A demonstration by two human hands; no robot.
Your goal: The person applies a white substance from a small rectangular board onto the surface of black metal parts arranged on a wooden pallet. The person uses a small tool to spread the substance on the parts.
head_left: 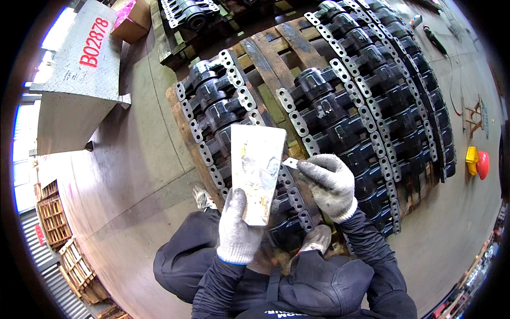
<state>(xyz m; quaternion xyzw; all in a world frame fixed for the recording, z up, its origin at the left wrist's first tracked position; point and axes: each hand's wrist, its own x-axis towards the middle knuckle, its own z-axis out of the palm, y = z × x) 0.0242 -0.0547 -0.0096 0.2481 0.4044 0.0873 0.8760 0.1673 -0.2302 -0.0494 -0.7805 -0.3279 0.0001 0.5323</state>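
My left hand (pixel 238 228), in a pale knit glove with a grey palm, grips the lower end of a white rectangular slab (pixel 257 170), thumb on its face. Yellowish and grey smears mark that face. Beside its right edge, my gloved right hand (pixel 330 186) pinches a small pale flat piece (pixel 290 162); its exact kind is unclear. Beneath both hands lie black track chains (pixel 218 109) with bare-metal link faces, resting on a wooden pallet (pixel 268 58). The slab covers part of the left chain.
A grey metal platform (pixel 79 80) with red lettering stands at left, near a cardboard box (pixel 132 21). My shoes (pixel 317 239) are close to the pallet. At right are a power tool (pixel 434 40) with a cord and a yellow-and-red object (pixel 477 162). Wooden crates (pixel 53 220) stand far left.
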